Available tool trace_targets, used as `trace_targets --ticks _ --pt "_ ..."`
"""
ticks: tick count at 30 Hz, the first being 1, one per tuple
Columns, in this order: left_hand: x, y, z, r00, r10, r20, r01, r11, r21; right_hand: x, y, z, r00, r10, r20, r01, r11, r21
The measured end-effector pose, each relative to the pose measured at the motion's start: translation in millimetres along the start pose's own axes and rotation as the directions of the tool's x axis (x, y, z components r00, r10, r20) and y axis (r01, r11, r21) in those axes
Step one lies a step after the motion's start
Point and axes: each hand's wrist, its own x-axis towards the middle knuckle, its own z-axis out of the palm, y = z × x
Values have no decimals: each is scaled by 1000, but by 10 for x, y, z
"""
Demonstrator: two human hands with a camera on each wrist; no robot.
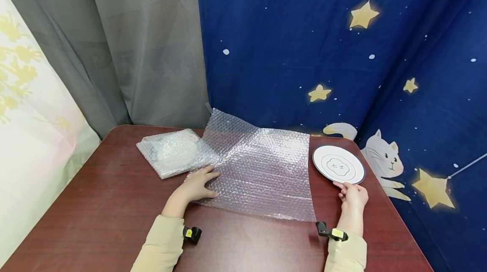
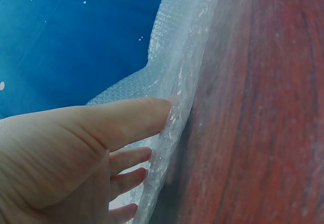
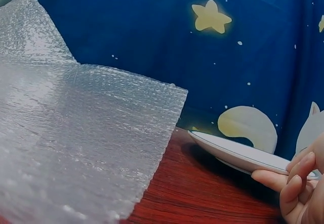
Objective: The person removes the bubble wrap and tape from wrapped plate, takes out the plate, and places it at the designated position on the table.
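Note:
A sheet of bubble wrap point(image 1: 262, 175) lies spread over the middle of the table, its far left corner standing up. My left hand point(image 1: 198, 184) rests on its left edge, fingers spread; the left wrist view shows the thumb and fingertips against the sheet's edge point(image 2: 169, 143). At the right, a white plate point(image 1: 338, 164) has a dark rim and a small line drawing in its centre. My right hand point(image 1: 353, 196) pinches the plate's near rim. In the right wrist view the plate point(image 3: 238, 153) is tilted, with fingers point(image 3: 271, 179) under its edge.
A bubble-wrapped bundle point(image 1: 175, 151) with something white and round inside lies left of the sheet, overlapped by its corner. The brown table point(image 1: 95, 204) ends at a grey curtain point(image 1: 156, 52) and a blue star-patterned curtain point(image 1: 266, 52); its right edge runs close beside the plate.

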Motion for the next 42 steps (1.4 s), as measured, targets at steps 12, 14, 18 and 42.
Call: trace_targets --ticks 12,14,18,42 --pt "14 -7 9 1000 -6 11 6 1000 2 19 -5 -23 998 57 -25 -58 996 -67" --pt "17 -12 14 1000 -4 9 4 1000 4 19 -13 -25 997 66 -28 -68 995 -74" --pt "21 -15 20 1000 -2 6 2 1000 2 20 -19 -14 995 79 -61 -83 993 -78" --pt "14 -20 35 1000 -8 -1 8 1000 2 -114 -32 -30 997 48 -63 -57 985 -163"
